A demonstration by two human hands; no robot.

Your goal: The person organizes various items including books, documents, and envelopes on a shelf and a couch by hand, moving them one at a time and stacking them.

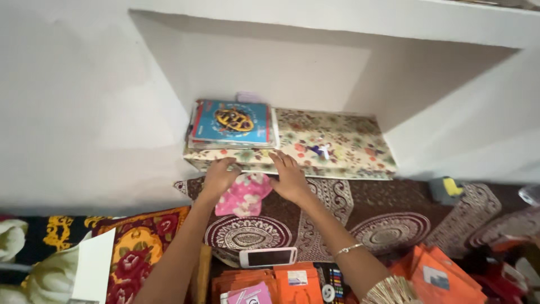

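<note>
Two hands rest flat, fingers spread, holding nothing: the left hand (pixel 219 174) and right hand (pixel 289 177) press the near edge of one floral cloth (pixel 337 149) covering the alcove shelf. One stack of books (pixel 233 124) sits at its far left. One pink pouch (pixel 244 194) lies between the wrists, one phone (pixel 268 257) nearer.

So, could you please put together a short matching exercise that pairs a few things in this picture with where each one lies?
Things:
1. blue-covered book with a yellow emblem
2. pink floral cloth
3. white rectangular phone
4. thin metal bracelet

Places:
A. on the right wrist
B. between the left hand and the right hand
C. on top of a stack in the white wall niche
D. on the brown patterned spread, near the orange packets

Pairs: 1-C, 2-B, 3-D, 4-A
</note>
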